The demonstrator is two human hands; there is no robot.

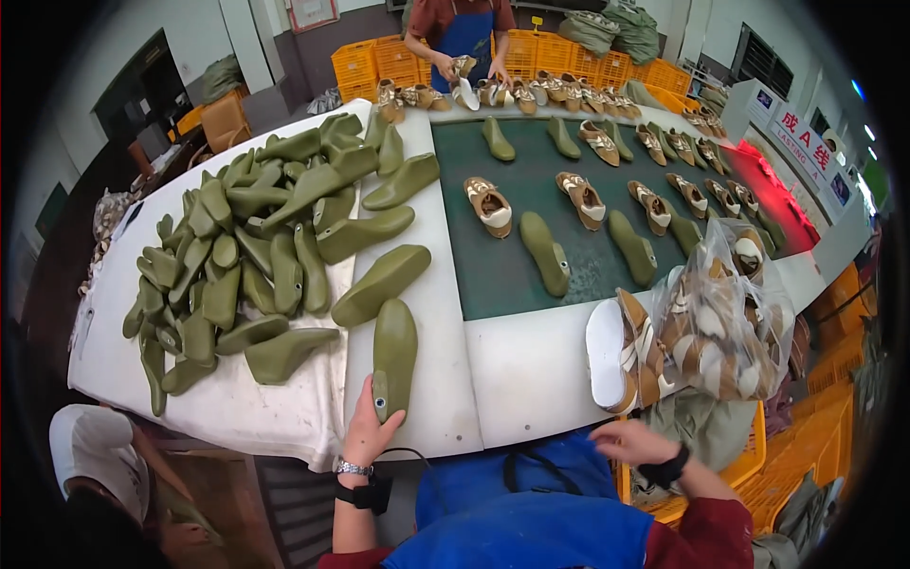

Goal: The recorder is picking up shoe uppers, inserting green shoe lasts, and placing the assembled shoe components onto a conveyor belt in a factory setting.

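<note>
My left hand (370, 427) grips the heel end of an olive-green shoe last (394, 351), which lies at the table's near edge with its toe pointing away from me. More lasts (379, 284) lie just beyond it. My right hand (633, 444) is held in front of the table edge with nothing in it, its fingers loosely apart. Close above it are a brown-and-white shoe upper (645, 351) and a white sole-shaped piece (607, 356) beside it. A clear plastic bag (725, 322) full of similar uppers stands to their right.
A big heap of lasts (256, 228) covers the white table's left side. Uppers (580, 201) and lasts (544, 254) stand in rows on a green conveyor belt (493, 284). Across the table a person (463, 47) handles a shoe. Another person (100, 455) is low at left. Yellow crates (758, 474) are at right.
</note>
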